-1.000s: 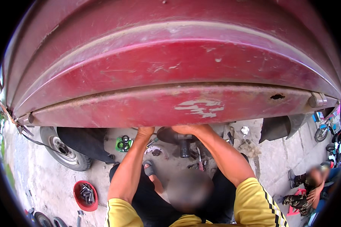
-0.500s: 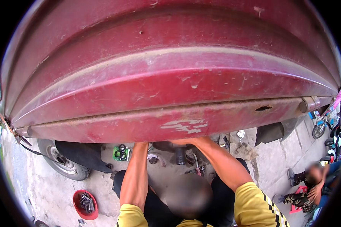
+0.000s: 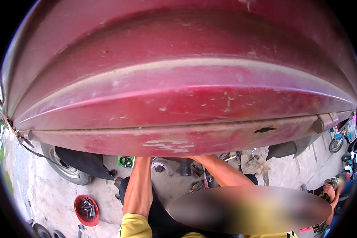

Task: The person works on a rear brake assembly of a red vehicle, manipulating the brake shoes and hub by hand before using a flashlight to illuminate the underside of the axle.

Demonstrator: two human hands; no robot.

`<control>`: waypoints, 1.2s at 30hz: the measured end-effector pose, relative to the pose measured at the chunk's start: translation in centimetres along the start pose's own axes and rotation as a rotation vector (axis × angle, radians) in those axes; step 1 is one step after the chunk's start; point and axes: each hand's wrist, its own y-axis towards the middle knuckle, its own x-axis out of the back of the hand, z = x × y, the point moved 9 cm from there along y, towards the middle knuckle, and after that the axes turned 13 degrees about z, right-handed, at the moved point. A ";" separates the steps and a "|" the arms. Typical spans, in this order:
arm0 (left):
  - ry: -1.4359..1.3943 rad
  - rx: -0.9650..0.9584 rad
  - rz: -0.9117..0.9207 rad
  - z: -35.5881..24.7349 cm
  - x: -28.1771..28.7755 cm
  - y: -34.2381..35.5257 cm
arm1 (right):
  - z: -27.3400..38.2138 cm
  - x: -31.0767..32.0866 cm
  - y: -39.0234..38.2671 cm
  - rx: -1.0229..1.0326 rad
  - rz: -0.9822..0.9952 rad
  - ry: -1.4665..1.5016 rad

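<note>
A large red metal vehicle panel, scratched and rusty at a hole near its right end, spans the view above me. Both my forearms reach up under its lower edge. My left forearm rises almost straight, and its hand is hidden behind the panel. From the right, my right forearm slants inward; its fingers are also covered by the edge. Between the wrists a dark cylindrical part shows below the panel. What either hand touches cannot be seen.
A red bowl-like container of metal parts sits on the concrete at left, near a wheel and black mudflap. Black rings lie on a green package. Tools lie below the panel. A person sits at right; motorcycles stand behind.
My view has shifted slightly, so the panel's lower edge sits a little lower in the picture. Both arms stay under the panel. A blurred patch now covers part of the right arm.
</note>
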 end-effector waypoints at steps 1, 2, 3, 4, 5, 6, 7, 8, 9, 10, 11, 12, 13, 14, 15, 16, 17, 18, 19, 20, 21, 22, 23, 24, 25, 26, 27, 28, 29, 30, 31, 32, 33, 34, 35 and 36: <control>0.037 0.025 0.003 0.8 1.6 -1.0 | 1.0 -1.0 0.5 -0.006 0.036 0.073; 0.082 0.054 0.010 1.6 3.4 -2.1 | 2.3 -2.1 0.8 -0.009 0.072 0.153; 0.032 0.034 -0.003 0.8 1.8 -1.2 | 0.8 -1.6 0.4 -0.049 0.129 0.128; -0.015 0.015 -0.011 -0.1 0.3 -0.3 | -0.5 -1.0 -0.1 -0.086 0.180 0.108; -0.018 0.012 -0.017 -0.2 0.4 -0.1 | -0.5 -1.5 0.1 -0.099 0.219 0.131; -0.017 0.012 -0.019 -0.4 0.5 -0.2 | -0.3 -2.3 0.2 -0.105 0.253 0.147; -0.018 0.007 -0.020 -0.5 0.5 -0.1 | -0.1 -3.1 0.3 -0.102 0.275 0.168; -0.090 -0.021 -0.020 -1.8 -1.8 1.1 | -1.9 -3.2 -0.5 -0.132 0.306 0.113; -0.123 -0.039 -0.026 -2.6 -3.0 2.0 | -2.9 -3.3 -0.9 -0.104 0.273 0.082; -0.111 -0.025 -0.036 -2.2 -2.4 1.5 | -1.9 -2.6 0.7 -0.131 0.292 0.189; -0.094 -0.011 -0.044 -1.6 -1.5 1.2 | -0.9 -1.7 2.2 -0.161 0.315 0.293; -0.103 -0.014 -0.044 -1.8 -1.6 1.4 | -0.8 -0.8 2.8 -0.221 0.338 0.380; -0.112 -0.015 -0.050 -1.9 -1.6 1.6 | -0.9 -0.4 3.1 -0.247 0.253 0.383; -0.121 -0.011 -0.056 -1.9 -1.7 1.5 | -0.2 -0.2 2.9 -0.160 0.221 0.249; -0.123 -0.016 -0.054 -2.1 -1.8 1.6 | 0.2 -0.3 2.4 -0.082 0.180 0.118; -0.131 -0.018 -0.053 -2.2 -1.8 1.8 | 0.8 -0.4 2.0 -0.004 0.139 -0.012; -0.132 -0.021 -0.053 -2.3 -1.9 1.9 | 0.5 -0.7 1.6 -0.007 0.134 -0.012; -0.134 -0.020 -0.052 -2.3 -1.9 2.0 | 0.5 -0.9 1.3 -0.009 0.133 -0.005; -0.136 -0.020 -0.047 -2.4 -1.9 2.0 | 0.5 -1.1 0.9 -0.008 0.131 -0.003; -0.137 -0.014 -0.042 -2.5 -1.9 1.9 | 0.6 -1.4 0.6 -0.008 0.127 0.003; -0.138 -0.014 -0.044 -2.6 -1.9 2.1 | 0.5 -1.5 0.5 -0.001 0.118 -0.001; -0.142 -0.014 -0.040 -2.8 -2.0 2.2 | 0.5 -1.5 0.4 0.007 0.110 -0.006; -0.148 -0.011 -0.035 -3.0 -2.1 2.2 | 0.1 -1.3 0.3 -0.019 0.086 0.084; -0.147 -0.015 -0.033 -3.2 -2.1 2.3 | -0.2 -1.0 0.3 -0.047 0.061 0.175; -0.154 -0.015 -0.031 -3.4 -2.3 2.3 | -0.5 -0.7 0.3 -0.075 0.035 0.265; -0.164 -0.018 -0.026 -3.7 -2.4 2.4 | -0.5 -0.5 0.4 -0.075 0.050 0.282; -0.170 -0.022 -0.020 -4.1 -2.6 2.6 | -0.4 -0.1 0.5 -0.078 0.060 0.299; -0.178 -0.028 -0.015 -4.5 -2.7 2.7 | -0.3 0.3 0.6 -0.082 0.070 0.316; -0.184 -0.030 -0.002 -4.9 -2.9 2.9 | -0.3 1.1 0.6 -0.118 0.057 0.358; -0.197 -0.034 -0.003 -5.3 -3.2 2.9 | -0.2 1.9 0.6 -0.149 0.049 0.398; -0.204 -0.035 0.009 -5.5 -3.4 2.9 | -0.3 2.2 0.5 -0.182 0.042 0.438; -0.217 -0.043 0.013 -6.0 -3.6 2.9 | -0.8 1.9 0.4 -0.236 0.050 0.470; -0.226 -0.042 0.024 -6.4 -3.6 3.0 | -1.2 1.8 0.3 -0.288 0.055 0.503; -0.238 -0.045 0.030 -7.0 -3.7 3.0 | -1.5 1.6 0.2 -0.339 0.061 0.536; -0.244 -0.049 0.039 -7.3 -3.4 2.9 | -1.4 1.9 0.1 -0.348 0.029 0.537; -0.265 -0.056 0.052 -8.0 -3.8 3.0 | -1.8 2.3 -0.3 -0.362 -0.004 0.529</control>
